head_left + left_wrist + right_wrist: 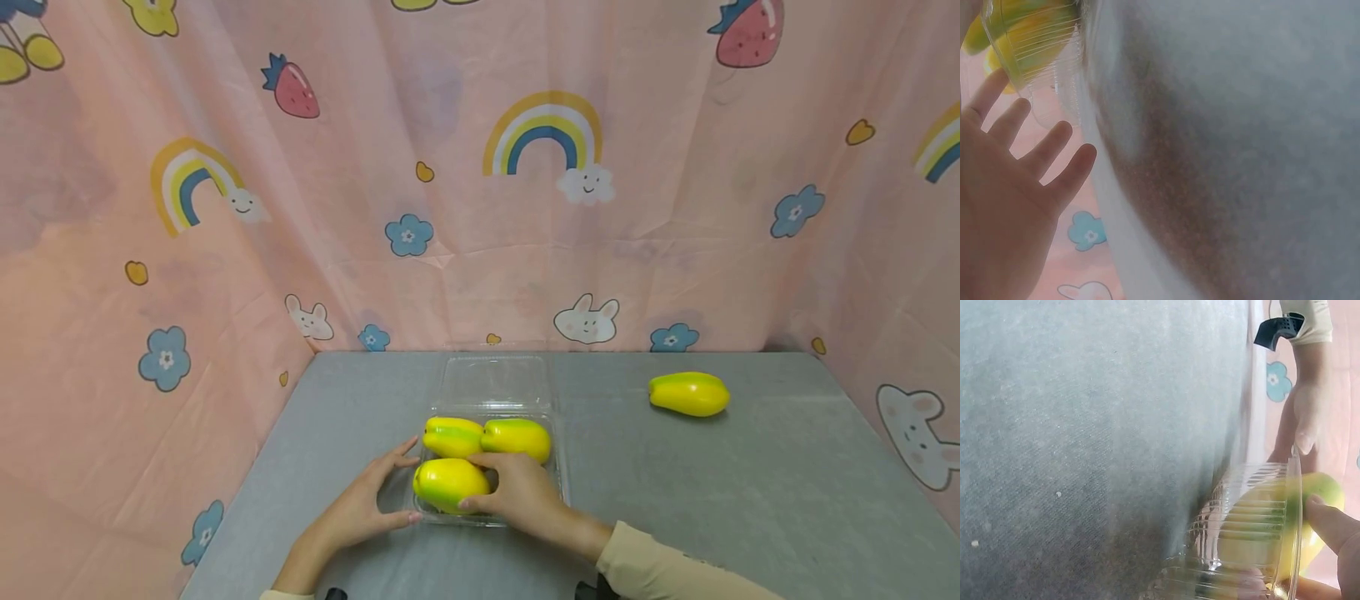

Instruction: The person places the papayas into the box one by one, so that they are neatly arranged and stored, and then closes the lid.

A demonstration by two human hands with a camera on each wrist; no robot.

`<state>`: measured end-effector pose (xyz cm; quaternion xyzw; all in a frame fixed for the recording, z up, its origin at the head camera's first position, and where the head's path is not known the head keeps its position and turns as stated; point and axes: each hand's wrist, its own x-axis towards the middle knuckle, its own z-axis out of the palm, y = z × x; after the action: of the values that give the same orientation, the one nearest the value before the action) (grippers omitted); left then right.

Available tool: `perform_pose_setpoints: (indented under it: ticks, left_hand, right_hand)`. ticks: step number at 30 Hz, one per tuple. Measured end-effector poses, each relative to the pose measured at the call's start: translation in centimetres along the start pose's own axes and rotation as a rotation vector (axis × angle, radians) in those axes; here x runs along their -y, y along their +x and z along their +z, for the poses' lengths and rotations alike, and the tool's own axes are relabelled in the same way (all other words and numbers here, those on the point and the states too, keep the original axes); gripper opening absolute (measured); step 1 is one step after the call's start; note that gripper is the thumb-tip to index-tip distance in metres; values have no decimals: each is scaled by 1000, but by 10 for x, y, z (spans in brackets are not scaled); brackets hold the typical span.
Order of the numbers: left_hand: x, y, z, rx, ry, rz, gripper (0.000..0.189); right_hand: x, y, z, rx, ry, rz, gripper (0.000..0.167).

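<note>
Head cam looks fwd/down, wrist cams close & sideways, all sharing box [495, 382]

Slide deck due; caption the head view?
Right hand gripping a yellow-green fruit in a clear clamshell, two more behind it, left hand alongside.

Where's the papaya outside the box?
Head view: the loose papaya lies at the back right of the table, right of the clear box, near the curtain.

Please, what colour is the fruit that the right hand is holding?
The fruit is yellow with some green; the head view shows it best.
</note>
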<state>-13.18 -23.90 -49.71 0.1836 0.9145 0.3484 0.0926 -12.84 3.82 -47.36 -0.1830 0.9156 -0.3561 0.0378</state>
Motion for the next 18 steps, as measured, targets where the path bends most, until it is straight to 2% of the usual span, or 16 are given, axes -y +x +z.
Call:
perform_pose_setpoints:
  ticks: [18]
  left_hand:
    - [-2,-1,-1,11,-23,-6,75]
  right_hand:
    - [0,1,9,16,-2,-3,67]
